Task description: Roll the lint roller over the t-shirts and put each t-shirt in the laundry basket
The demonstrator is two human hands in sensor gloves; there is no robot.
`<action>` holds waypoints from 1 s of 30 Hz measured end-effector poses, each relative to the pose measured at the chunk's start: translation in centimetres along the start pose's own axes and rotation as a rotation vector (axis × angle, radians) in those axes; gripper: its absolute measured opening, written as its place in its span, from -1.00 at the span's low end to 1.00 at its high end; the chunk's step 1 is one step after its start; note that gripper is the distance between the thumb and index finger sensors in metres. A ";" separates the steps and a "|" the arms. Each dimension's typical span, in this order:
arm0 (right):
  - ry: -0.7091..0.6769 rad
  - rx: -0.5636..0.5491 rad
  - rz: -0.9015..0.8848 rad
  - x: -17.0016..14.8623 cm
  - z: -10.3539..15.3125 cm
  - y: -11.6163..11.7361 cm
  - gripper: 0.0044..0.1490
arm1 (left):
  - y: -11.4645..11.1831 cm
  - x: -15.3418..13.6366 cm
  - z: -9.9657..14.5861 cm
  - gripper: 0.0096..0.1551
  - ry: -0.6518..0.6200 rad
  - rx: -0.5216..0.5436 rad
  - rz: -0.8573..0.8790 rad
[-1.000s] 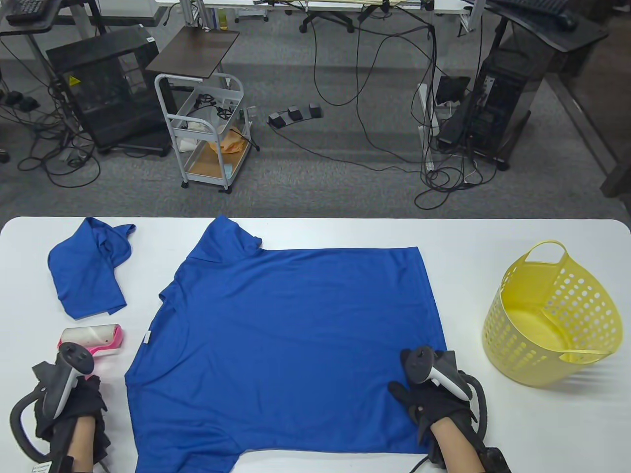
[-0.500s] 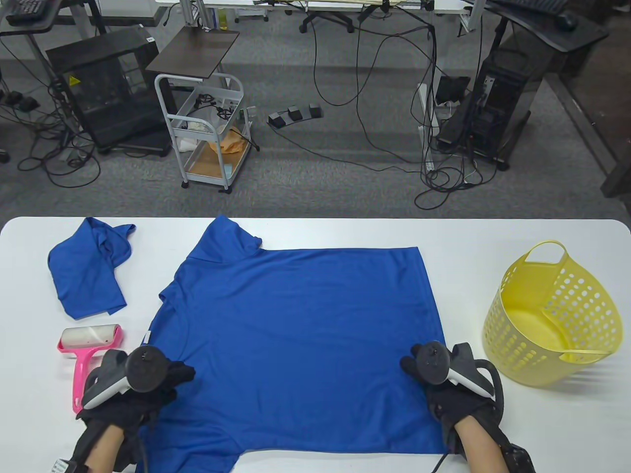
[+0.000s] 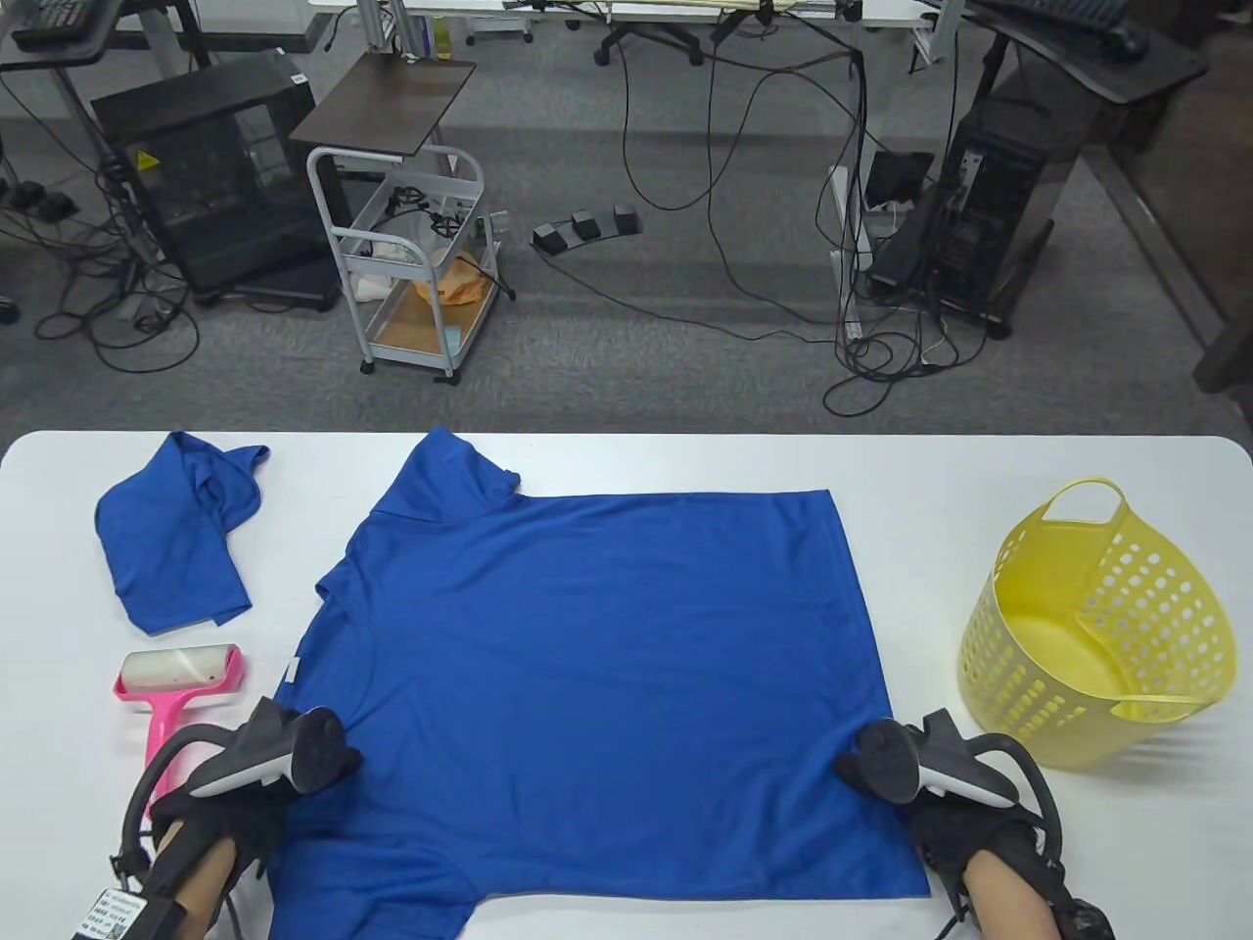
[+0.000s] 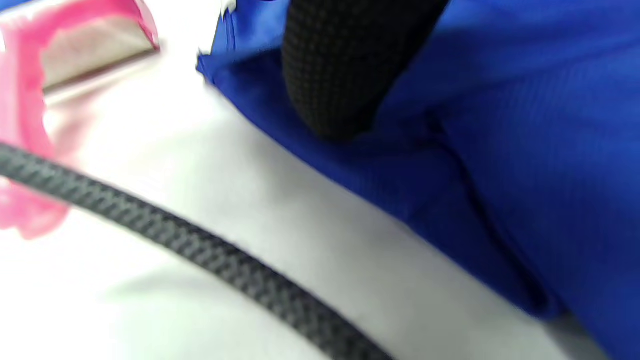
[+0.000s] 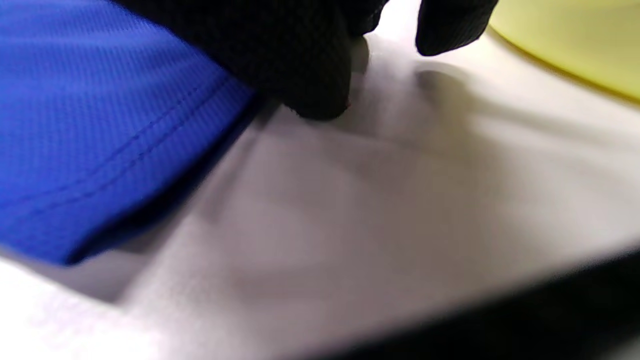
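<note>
A blue t-shirt [image 3: 587, 685] lies spread flat in the middle of the white table [image 3: 920, 470]. My left hand [image 3: 338, 764] holds its left edge below the collar; in the left wrist view a gloved fingertip [image 4: 330, 75] bears down on the raised blue fabric [image 4: 525, 150]. At the right hem my right hand [image 3: 850, 769] grips the shirt, and in the right wrist view its fingers [image 5: 300, 60] cover the stitched hem [image 5: 125, 150]. The pink lint roller [image 3: 176, 681] lies free on the table left of my left hand. The yellow laundry basket [image 3: 1096, 627] stands at the right, with nothing showing inside.
A second blue t-shirt [image 3: 176, 534] lies crumpled at the far left of the table. The basket's wall [image 5: 575, 45] is just right of my right hand. The glove's cable [image 4: 200, 250] crosses the left wrist view. Beyond the far table edge there is only floor.
My left hand came off the lint roller and onto the shirt's left edge. My right hand drew back and right with the hem, so the shirt's near right corner shifted outward.
</note>
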State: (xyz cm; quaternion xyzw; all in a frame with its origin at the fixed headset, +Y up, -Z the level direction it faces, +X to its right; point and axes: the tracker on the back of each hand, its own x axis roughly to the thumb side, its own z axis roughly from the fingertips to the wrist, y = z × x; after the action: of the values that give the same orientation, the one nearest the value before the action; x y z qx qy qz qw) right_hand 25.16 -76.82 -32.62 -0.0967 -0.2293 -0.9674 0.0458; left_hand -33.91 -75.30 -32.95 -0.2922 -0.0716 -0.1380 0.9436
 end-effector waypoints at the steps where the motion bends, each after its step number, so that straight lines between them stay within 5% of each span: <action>1: 0.000 0.013 -0.032 -0.2 -0.1 0.0 -0.08 | -0.2 0.0 -0.3 0.04 0.004 0.004 -0.021; 16: 0.030 0.012 -0.122 -0.7 -0.5 -0.7 -0.35 | -0.4 -0.1 -1.0 0.17 -0.024 -0.051 -0.084; 21: 0.017 0.027 -0.206 -1.5 -0.6 -0.5 -0.36 | -0.8 -0.1 -0.8 0.18 -0.038 0.008 -0.112; 24: -0.004 0.022 -0.275 -2.0 -0.7 -0.1 -0.37 | -0.6 0.3 -0.4 0.13 -0.026 0.071 -0.205; 30: 0.022 -0.145 -0.328 -1.8 -0.6 0.0 -0.48 | -0.1 0.0 -0.5 -0.16 -0.048 0.155 -0.083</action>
State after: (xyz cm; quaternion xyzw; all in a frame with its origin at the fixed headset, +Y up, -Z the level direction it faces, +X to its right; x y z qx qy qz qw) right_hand 26.81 -77.07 -33.54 -0.0506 -0.1711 -0.9769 -0.1174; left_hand -33.95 -75.70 -33.31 -0.2184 -0.1164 -0.1638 0.9549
